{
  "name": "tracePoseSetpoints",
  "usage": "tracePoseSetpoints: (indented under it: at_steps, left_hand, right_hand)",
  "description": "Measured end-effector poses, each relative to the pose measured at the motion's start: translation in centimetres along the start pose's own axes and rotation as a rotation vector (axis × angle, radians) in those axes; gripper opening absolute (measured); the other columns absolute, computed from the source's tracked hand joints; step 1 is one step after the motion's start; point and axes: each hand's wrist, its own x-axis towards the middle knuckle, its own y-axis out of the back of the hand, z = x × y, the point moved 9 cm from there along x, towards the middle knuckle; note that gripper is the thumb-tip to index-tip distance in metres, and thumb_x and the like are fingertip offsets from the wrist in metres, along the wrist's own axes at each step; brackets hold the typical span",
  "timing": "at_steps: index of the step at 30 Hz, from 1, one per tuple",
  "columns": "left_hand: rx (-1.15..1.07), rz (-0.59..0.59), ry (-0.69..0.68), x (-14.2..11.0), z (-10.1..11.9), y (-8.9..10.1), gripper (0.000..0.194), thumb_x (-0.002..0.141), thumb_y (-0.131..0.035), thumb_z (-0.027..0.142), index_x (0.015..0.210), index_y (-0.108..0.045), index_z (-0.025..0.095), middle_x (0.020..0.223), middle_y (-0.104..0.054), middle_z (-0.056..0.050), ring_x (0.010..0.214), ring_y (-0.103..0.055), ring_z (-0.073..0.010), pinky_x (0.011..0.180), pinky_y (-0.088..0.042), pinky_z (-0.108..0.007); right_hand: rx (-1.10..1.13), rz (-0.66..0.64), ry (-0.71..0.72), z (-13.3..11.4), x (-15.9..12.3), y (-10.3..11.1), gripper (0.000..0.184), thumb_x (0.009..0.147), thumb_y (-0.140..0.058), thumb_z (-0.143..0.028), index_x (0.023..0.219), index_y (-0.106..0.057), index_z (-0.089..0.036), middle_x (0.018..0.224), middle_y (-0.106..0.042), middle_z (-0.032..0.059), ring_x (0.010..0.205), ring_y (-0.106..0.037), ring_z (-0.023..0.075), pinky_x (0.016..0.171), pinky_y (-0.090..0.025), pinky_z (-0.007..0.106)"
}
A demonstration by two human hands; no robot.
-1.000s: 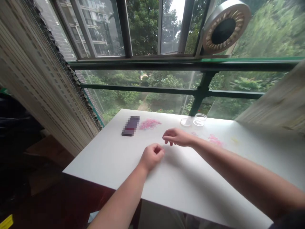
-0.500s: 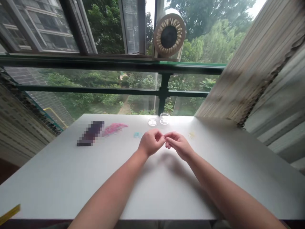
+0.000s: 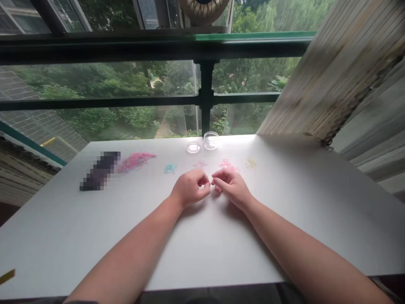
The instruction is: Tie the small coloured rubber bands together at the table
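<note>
My left hand [image 3: 190,188] is closed in a pinch above the middle of the white table [image 3: 202,249]. Thumb and forefinger of my right hand [image 3: 232,188] come together just beside it, the fingertips of both hands nearly touching. Anything between those fingertips is too small to make out. Beyond the hands lie small loose heaps of what look like little rubber bands: a blue heap [image 3: 170,168], a pale purple-pink heap [image 3: 200,164], a pink heap [image 3: 228,165] and a yellow heap [image 3: 251,163]. A larger mixed pink heap [image 3: 137,161] spreads farther left.
A clear round container [image 3: 211,140] and a shallow clear lid [image 3: 193,147] stand at the table's back edge. A dark pixelated object [image 3: 100,171] lies at left. Behind are a green window railing [image 3: 206,84], a round fan [image 3: 205,8] and a curtain [image 3: 294,80] at right.
The view has turned right and tipped down. My right hand has come in from the right, its fingertips meeting the left hand's; now a slight gap shows between them.
</note>
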Motion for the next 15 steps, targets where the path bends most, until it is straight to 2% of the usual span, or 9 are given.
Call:
tracePoseSetpoints:
  at_steps: [6, 15]
  left_hand:
    - [0.019, -0.021, -0.048, -0.05, 0.43, 0.08, 0.006, 0.069, -0.055, 0.019, 0.064, -0.053, 0.017, 0.063, -0.056, 0.0, 0.057, -0.048, -0.0108, 0.055, -0.039, -0.023]
    - [0.042, -0.057, -0.059, 0.0, 0.78, 0.08, 0.003, 0.068, -0.055, 0.019, 0.066, -0.056, 0.018, 0.068, -0.059, -0.001, 0.06, -0.051, -0.0116, 0.055, -0.04, -0.023]
  right_hand:
    - [-0.051, -0.044, -0.015, -0.29, -0.09, -0.23, 0.013, 0.073, -0.062, -0.027, 0.074, -0.058, -0.015, 0.063, -0.061, 0.0006, 0.05, -0.053, 0.0087, 0.049, -0.045, 0.023]
    - [-0.075, -0.038, -0.007, -0.69, -0.31, -0.18, 0.015, 0.072, -0.063, -0.029, 0.073, -0.058, -0.015, 0.06, -0.059, -0.0005, 0.05, -0.053, 0.009, 0.049, -0.045, 0.023]
